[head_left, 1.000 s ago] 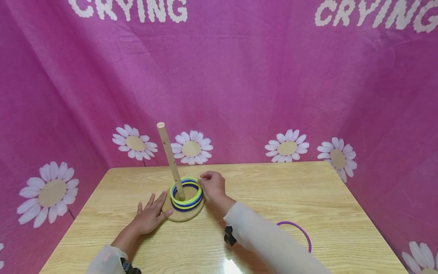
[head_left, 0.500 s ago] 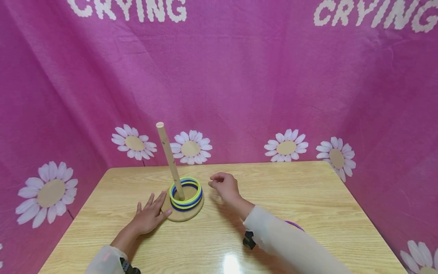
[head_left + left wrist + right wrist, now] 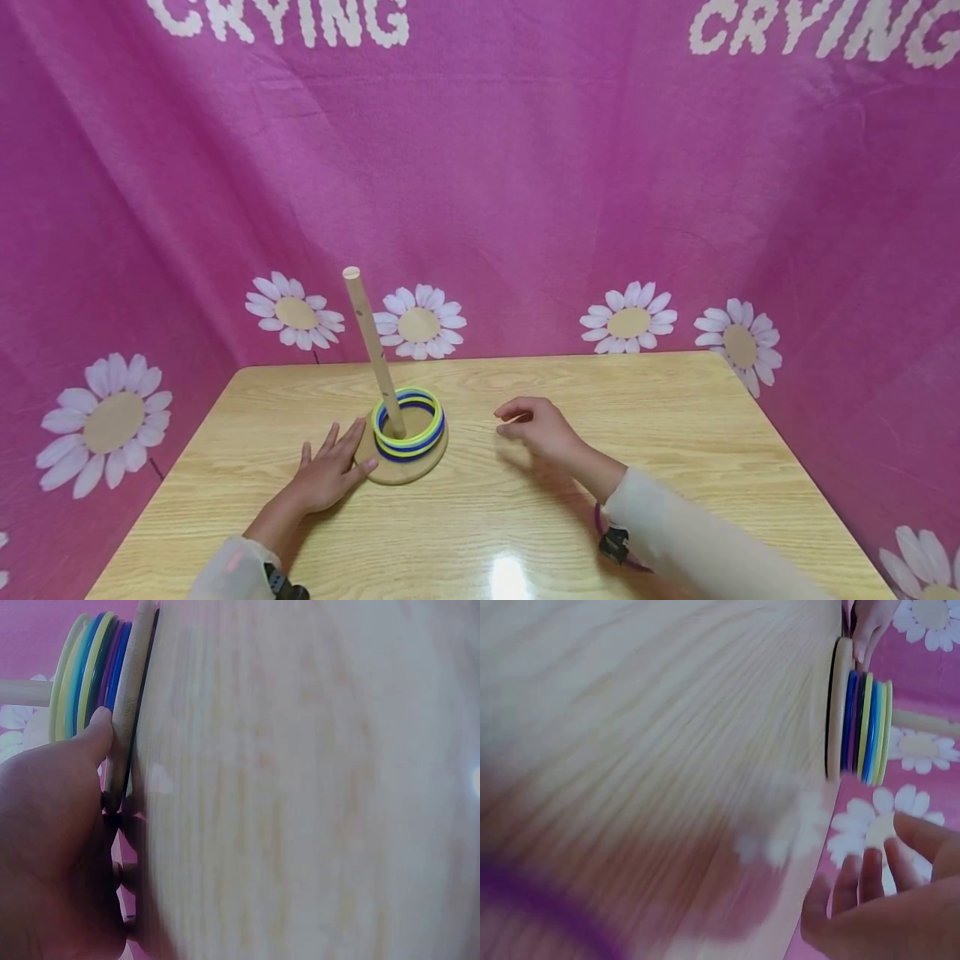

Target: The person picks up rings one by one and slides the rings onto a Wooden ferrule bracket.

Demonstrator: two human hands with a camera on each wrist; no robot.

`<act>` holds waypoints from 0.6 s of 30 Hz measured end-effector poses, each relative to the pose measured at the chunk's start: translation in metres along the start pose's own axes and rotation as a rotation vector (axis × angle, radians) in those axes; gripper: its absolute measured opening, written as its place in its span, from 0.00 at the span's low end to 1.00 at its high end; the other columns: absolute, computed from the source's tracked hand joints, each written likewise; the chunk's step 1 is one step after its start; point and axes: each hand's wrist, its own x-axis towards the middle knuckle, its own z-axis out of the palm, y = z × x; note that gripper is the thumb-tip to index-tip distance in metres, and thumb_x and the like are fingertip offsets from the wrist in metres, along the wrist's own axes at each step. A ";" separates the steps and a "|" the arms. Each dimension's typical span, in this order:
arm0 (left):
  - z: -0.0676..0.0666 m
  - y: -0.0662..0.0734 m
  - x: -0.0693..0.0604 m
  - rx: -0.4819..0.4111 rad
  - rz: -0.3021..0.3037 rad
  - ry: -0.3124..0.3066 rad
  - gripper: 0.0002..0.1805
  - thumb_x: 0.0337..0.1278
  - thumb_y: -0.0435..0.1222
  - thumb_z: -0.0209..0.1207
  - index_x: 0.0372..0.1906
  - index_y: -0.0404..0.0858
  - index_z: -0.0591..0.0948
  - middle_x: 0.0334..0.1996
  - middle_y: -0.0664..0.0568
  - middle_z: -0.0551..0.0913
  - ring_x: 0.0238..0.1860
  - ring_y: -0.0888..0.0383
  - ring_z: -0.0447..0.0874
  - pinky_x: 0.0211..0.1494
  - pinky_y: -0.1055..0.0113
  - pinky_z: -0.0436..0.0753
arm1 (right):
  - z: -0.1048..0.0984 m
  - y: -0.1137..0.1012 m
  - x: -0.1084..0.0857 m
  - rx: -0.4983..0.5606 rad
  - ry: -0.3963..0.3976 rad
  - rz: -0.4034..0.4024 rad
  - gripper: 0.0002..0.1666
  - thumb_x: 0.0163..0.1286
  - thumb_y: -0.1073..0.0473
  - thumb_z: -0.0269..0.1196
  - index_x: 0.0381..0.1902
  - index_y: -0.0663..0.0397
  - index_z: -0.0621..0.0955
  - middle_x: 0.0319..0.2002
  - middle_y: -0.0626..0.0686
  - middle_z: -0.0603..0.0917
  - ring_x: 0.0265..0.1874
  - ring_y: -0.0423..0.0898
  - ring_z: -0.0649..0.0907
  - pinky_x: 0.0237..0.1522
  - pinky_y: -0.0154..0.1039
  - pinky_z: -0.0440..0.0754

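Note:
A wooden peg (image 3: 369, 337) stands upright on a round wooden base (image 3: 397, 477). Around its foot lies a stack of thin rings (image 3: 868, 727), in yellow, blue, green, purple and lighter tones. My left hand (image 3: 324, 477) rests at the left side of the base, fingers spread and thumb on its rim. To the right of the stack, my right hand (image 3: 550, 432) is apart from it, just above the table, fingers loosely bent and holding nothing. A loose purple ring (image 3: 637, 567) lies on the table, partly hidden under my right forearm.
The light wooden table (image 3: 480, 517) reaches back to a pink curtain (image 3: 510, 183) with white daisies, which also hangs at both sides. Light glares off the tabletop near the front. Dark straps sit on both wrists.
My right hand has moved away from the rings, to the right and slightly nearer. The forearm now covers much of the purple ring. My left hand and the stack have stayed put.

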 end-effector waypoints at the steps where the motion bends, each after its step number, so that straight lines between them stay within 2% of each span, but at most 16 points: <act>1: 0.000 0.000 0.000 -0.001 0.002 0.002 0.48 0.76 0.62 0.46 0.84 0.38 0.47 0.83 0.40 0.49 0.82 0.32 0.33 0.70 0.22 0.28 | -0.006 0.003 -0.003 -0.012 -0.034 -0.008 0.16 0.67 0.66 0.70 0.50 0.68 0.86 0.48 0.64 0.87 0.40 0.43 0.84 0.44 0.37 0.83; 8: 0.000 0.001 -0.001 -0.002 0.005 0.008 0.47 0.77 0.61 0.47 0.84 0.37 0.47 0.83 0.40 0.50 0.82 0.32 0.34 0.70 0.22 0.28 | -0.053 0.026 -0.020 -0.092 -0.269 -0.080 0.12 0.69 0.67 0.69 0.48 0.67 0.86 0.46 0.63 0.88 0.46 0.47 0.84 0.49 0.32 0.81; 12: 0.000 0.001 0.000 -0.009 0.000 0.000 0.48 0.76 0.62 0.47 0.84 0.37 0.47 0.83 0.40 0.49 0.82 0.32 0.34 0.70 0.22 0.27 | -0.078 0.033 -0.028 -0.107 -0.406 -0.061 0.11 0.68 0.68 0.69 0.47 0.67 0.86 0.45 0.62 0.88 0.45 0.46 0.84 0.47 0.31 0.81; 18: 0.003 -0.003 0.000 -0.040 0.043 0.035 0.48 0.76 0.62 0.48 0.84 0.36 0.49 0.82 0.37 0.51 0.81 0.29 0.36 0.69 0.21 0.28 | -0.109 0.038 -0.041 -0.112 -0.612 -0.032 0.13 0.62 0.73 0.69 0.45 0.70 0.86 0.42 0.66 0.87 0.38 0.43 0.82 0.39 0.30 0.81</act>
